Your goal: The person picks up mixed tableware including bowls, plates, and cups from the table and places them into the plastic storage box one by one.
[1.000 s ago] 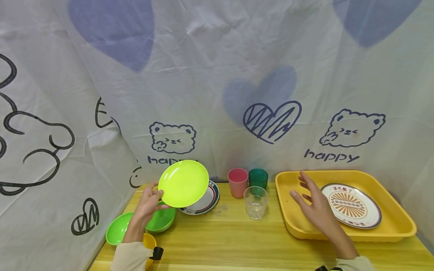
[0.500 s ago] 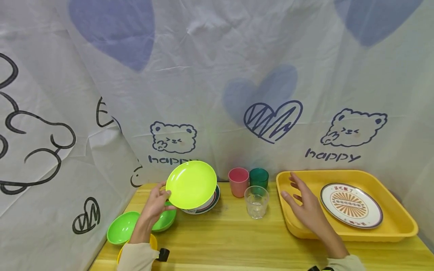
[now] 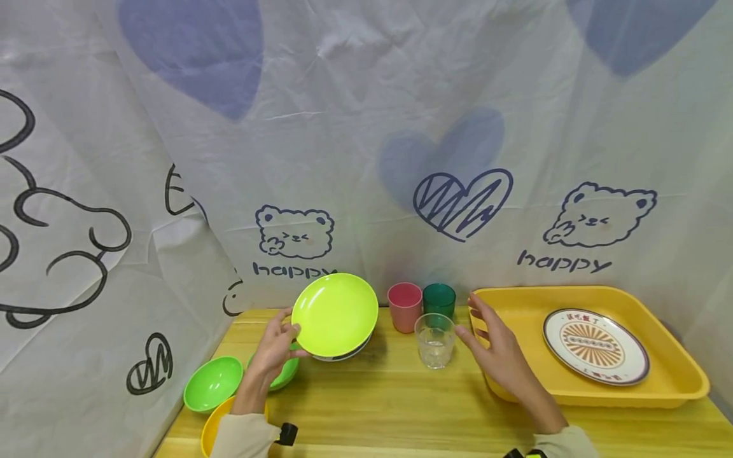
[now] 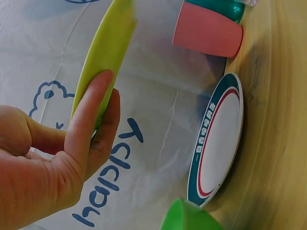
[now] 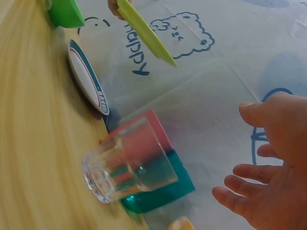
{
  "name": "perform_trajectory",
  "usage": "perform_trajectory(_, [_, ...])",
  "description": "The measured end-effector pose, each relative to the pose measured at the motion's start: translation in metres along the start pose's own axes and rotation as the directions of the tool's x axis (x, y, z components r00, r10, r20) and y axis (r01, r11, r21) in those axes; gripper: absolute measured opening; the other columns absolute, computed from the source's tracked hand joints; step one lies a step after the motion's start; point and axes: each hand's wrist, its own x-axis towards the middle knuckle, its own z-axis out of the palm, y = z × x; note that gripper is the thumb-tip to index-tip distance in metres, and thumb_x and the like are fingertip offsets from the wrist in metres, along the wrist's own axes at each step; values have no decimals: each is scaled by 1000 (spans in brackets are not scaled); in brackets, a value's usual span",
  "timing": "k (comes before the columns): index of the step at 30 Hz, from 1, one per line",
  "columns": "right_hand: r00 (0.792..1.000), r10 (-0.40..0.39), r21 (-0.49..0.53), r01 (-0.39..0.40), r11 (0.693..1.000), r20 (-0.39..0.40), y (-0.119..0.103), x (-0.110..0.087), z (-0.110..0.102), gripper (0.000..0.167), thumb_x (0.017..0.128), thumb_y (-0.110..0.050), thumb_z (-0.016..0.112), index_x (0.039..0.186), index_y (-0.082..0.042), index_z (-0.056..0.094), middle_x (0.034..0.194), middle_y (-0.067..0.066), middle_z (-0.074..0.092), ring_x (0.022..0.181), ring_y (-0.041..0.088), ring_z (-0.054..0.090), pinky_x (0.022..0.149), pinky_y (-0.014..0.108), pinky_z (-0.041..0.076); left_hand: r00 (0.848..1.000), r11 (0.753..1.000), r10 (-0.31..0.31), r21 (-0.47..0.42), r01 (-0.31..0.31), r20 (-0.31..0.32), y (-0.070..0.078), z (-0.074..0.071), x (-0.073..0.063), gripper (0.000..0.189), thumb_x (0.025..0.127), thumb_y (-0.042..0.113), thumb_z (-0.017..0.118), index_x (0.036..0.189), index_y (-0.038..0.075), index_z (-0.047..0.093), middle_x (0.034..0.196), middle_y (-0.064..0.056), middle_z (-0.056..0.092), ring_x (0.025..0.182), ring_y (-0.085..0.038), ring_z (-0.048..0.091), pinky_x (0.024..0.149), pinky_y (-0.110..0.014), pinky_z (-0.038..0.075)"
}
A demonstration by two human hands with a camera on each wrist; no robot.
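Note:
My left hand (image 3: 273,348) pinches the left rim of a yellow-green plate (image 3: 335,315), thumb on top and fingers beneath. The plate is held in the air, tilted so its upper face shows in the head view. Below it on the table lies a white plate with a green and red rim (image 4: 218,139), mostly hidden from the head camera. My right hand (image 3: 501,353) hovers with fingers extended and holds nothing. It is nearest to a clear glass (image 3: 434,342) and the left edge of a yellow tray (image 3: 515,391).
A pink cup (image 3: 404,308) and a teal cup (image 3: 439,299) stand behind the glass. Inside the tray lies a patterned white plate (image 3: 595,346). Green bowls (image 3: 213,384) and a yellow bowl (image 3: 214,427) sit at the left, partly behind my left arm. A printed cloth (image 3: 366,159) hangs behind.
The yellow-green plate has moved right with my left hand and now covers most of the white plate in the head view. My right hand has shifted left, toward the glass.

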Motion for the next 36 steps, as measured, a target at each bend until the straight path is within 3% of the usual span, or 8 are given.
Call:
perform_trajectory(6, [999,25,27,-26,999,24,-2,1,10,71,104,-35,63,161,-9,29,155,18,44,137,40,47,104,59,48,1000,1000,11,-28,-10,12,-1,9,-2,46,106,-4,38,151,-8,31,110,-25,60,85,-23,69,70,-41,64])
perform_trajectory(14, [1000,26,44,-26,999,0,-6,2,20,69,103,-30,64,159,-5,32,153,21,46,135,41,49,103,58,49,999,998,19,-62,-17,34,-6,20,-3,46,106,-4,39,151,-8,31,116,-29,61,85,-26,71,67,-42,64])
perform_trajectory(26, [999,-30,95,31,995,-17,-6,3,33,66,101,-22,68,156,-5,37,148,24,49,132,45,51,99,57,52,996,996,36,-81,-29,87,-15,44,-2,46,105,-4,39,151,-8,33,111,-26,63,79,-23,70,63,-41,64])
perform_trajectory(31, [1000,-8,117,8,993,4,-7,3,35,67,101,-24,68,157,-4,36,149,23,49,133,42,52,100,55,52,994,997,28,-81,-20,104,-19,50,-3,44,105,-4,40,149,-7,36,106,-22,64,76,-22,70,63,-43,64])
perform_trajectory(36, [1000,18,134,-20,991,11,-10,6,36,68,102,-26,67,158,-5,35,149,23,49,133,42,52,101,55,51,993,997,29,-80,-19,119,-18,56,-2,47,106,-3,41,153,-3,35,106,-21,64,76,-21,70,59,-37,63])
